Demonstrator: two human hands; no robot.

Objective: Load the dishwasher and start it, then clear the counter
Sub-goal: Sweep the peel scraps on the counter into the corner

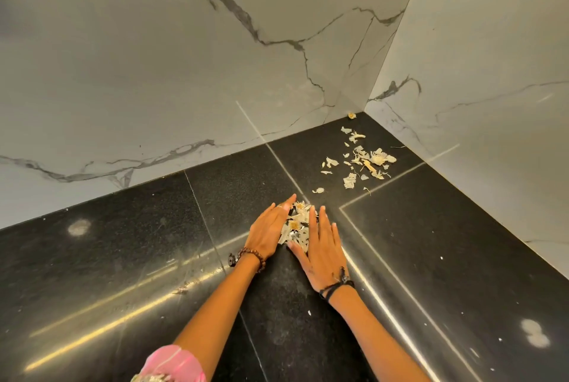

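On the black polished counter (123, 258) lies a small heap of pale dry peels (297, 224), squeezed between my two hands. My left hand (269, 232) stands on its edge against the heap's left side, fingers straight. My right hand (321, 250) lies flat on the counter, fingers straight, touching the heap's right side. A second, looser scatter of peels (363, 163) lies farther back towards the corner, apart from both hands.
White marble-look walls (184, 73) meet in a corner at the back right, closing the counter on two sides. One small scrap (352, 116) sits right in that corner. Tiny white crumbs (462, 314) dot the counter at the right.
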